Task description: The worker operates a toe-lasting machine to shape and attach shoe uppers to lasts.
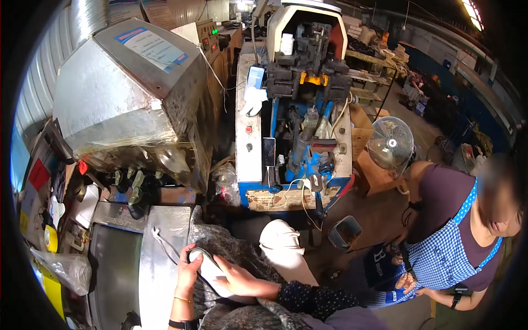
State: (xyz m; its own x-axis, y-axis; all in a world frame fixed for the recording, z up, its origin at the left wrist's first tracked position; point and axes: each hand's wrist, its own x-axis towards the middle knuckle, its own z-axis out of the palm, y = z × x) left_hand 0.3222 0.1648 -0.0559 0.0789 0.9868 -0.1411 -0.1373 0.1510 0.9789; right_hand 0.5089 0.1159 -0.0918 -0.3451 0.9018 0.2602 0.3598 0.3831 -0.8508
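Note:
My left hand [188,270] grips the far end of a white, curved piece with a dark rim [208,268], which looks like a shoe upper. From the other side, my right hand [241,279] holds the same piece, thumb near its rim and fingers along its side. The piece is tilted above dark patterned cloth [217,242] over my lap. Its lower end is partly hidden by my right hand. A pale cord [165,242] lies to the left of my left hand, on a metal surface [159,280].
A metal-hooded machine [118,104] stands left, with dark shoes [136,195] at its opening. Ahead is a blue-and-white machine [250,148] with a phone [268,152]. A white padded form [280,239], bin [345,232] and fan [390,142] are rightward. A person in a checkered apron [440,258] is at right.

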